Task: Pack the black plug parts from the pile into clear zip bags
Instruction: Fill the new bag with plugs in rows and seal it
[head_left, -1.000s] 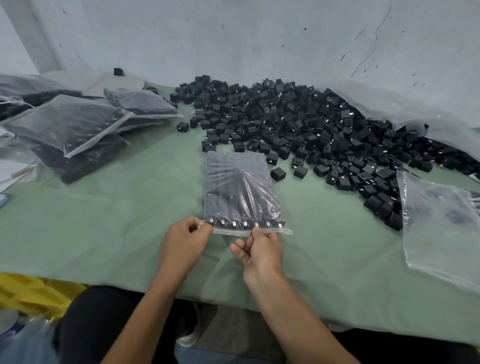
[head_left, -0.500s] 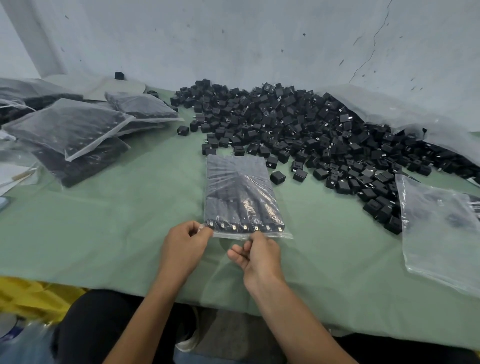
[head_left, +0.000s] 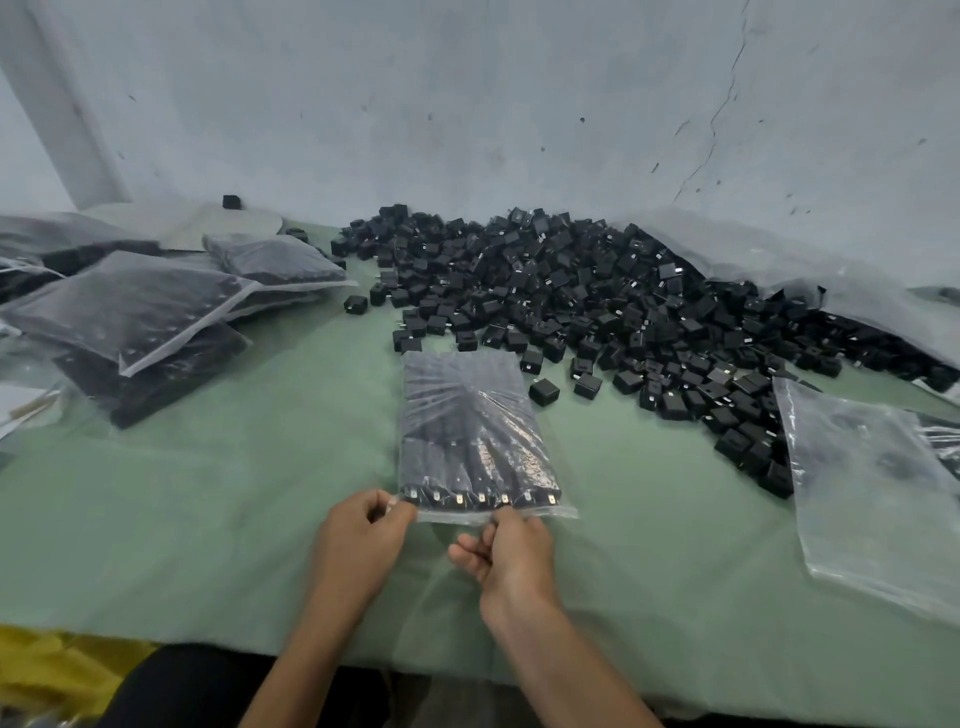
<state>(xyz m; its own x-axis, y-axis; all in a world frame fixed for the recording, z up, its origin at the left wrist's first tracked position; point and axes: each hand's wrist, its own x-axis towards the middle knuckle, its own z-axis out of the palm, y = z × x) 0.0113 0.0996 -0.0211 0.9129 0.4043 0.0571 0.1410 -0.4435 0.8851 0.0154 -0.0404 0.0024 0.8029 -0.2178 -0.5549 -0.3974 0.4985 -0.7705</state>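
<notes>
Pinching the near edge of the clear plastic zip bag (head_left: 467, 415), I have my left hand (head_left: 358, 540) at its lower left corner, thumb and curled fingers closed on the film. My right hand (head_left: 511, 556) is near the middle of the same edge, its thumb and forefinger nipping the strip while the other fingers curl loosely below. The bag lies flat in the centre of the frame on the pale green cloth-covered table (head_left: 208, 519), packed with rows of black plug parts (head_left: 452, 467) whose metal prongs point toward me along the bottom edge.

The loose pile of black square plug parts (head_left: 597, 301) spreads over the upper middle and right, its nearest pieces just beyond the bag's far end. A crumpled clear plastic sheet (head_left: 753, 249) lies behind it against the grey-white wall (head_left: 467, 104). A stack of filled clear bags (head_left: 130, 306) sits at the left, and empty clear bags (head_left: 872, 483) lie at the right edge.
</notes>
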